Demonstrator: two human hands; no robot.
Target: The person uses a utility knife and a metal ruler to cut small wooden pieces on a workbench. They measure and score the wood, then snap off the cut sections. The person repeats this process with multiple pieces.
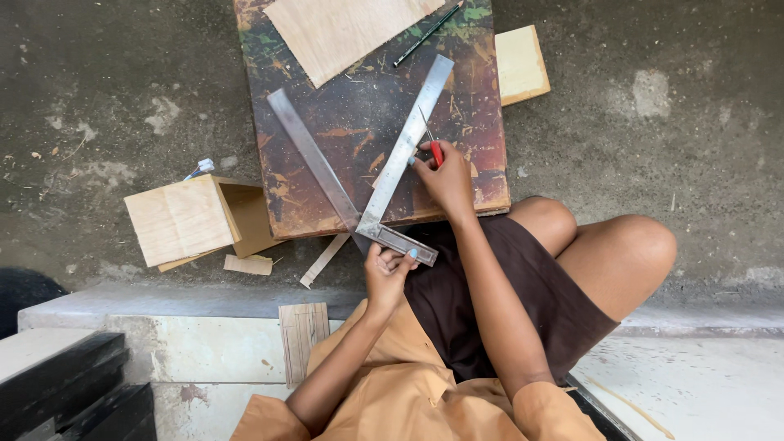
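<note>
A metal try square lies on a dark stained board [327, 147] on the floor; its blade [408, 139] runs up to the right. My left hand [385, 273] grips the square's stock [400, 242] at the board's near edge. My right hand [447, 181] holds a small red-handled pointed tool [435, 149] with its tip against the blade's right edge. A long steel ruler [310, 155] lies slanted to the left of the square, and the two meet near the stock.
A plywood sheet [343, 28] and a dark pencil [425, 37] lie at the board's far end. A pale wood block [518, 65] sticks out on the right. An open wooden box [196, 216], wood scraps [249, 264] and a small plank [302, 331] are on the left.
</note>
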